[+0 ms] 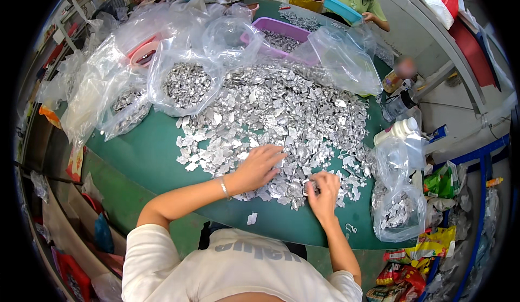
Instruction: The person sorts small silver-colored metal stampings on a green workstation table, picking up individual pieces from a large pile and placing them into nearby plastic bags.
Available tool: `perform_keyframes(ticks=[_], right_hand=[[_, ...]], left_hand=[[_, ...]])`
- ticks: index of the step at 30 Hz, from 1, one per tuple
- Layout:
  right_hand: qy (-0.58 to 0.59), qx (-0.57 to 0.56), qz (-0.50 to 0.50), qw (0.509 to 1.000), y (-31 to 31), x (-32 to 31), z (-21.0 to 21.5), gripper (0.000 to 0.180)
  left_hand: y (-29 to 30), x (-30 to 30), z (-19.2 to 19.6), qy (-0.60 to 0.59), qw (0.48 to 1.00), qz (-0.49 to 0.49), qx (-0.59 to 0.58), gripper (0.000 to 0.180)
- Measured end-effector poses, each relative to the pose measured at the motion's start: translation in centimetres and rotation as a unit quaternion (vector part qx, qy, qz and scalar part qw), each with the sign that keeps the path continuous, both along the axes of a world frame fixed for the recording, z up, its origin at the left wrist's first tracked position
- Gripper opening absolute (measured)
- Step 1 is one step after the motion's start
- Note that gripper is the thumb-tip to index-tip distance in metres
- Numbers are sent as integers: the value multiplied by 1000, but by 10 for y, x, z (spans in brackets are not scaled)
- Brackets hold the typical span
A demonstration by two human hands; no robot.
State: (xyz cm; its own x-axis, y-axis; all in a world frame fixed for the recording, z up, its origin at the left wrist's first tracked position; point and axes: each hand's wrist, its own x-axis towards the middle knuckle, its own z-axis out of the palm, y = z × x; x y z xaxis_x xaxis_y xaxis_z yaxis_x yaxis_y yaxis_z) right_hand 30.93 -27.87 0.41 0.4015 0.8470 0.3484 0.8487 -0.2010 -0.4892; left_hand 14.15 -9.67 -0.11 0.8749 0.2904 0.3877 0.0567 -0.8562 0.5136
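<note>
A broad heap of small, flat silvery metal pieces [292,115] covers the middle of the green table [135,150]. My left hand [257,166], with a bracelet at the wrist, lies over the near side of the heap, fingers stretched out and apart. To its right, at the heap's near edge, my right hand [325,194] is curled, thumb and fingers drawn together. Whatever is between those fingertips is too small to make out. One loose metal piece [252,218] rests on the table nearer to me.
Clear plastic bags of metal pieces stand at the left [187,85] and at the right edge [401,210]. Behind the heap is a purple basin [265,23]. A white bottle [398,130] is at the right. Across the table a person in green [346,1] holds a blue basin [342,10].
</note>
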Motion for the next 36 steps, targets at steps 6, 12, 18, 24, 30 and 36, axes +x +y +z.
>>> perform_keyframes(ticks=[6,12,18,24,30,36], right_hand=[[-33,44,46,997,45,2,7,46],[-121,2,69,990,52,17,-8,33],[73,62,-80,992,26,45,-25,18],[709,281,-61,644,7,20,19,34],[88,-107,-37,990,7,-23,12,36],[-121,-128,-65,982,12,-49,-7,33]], left_hand=[[-1,6,-27,60,991,-15,121,40],[2,-20,-17,83,983,102,128,31],[13,-50,-13,20,976,188,108,14],[8,-59,-10,52,976,208,47,21],[-13,-55,-6,6,991,136,-13,30],[-27,-61,-1,37,990,131,-35,34]])
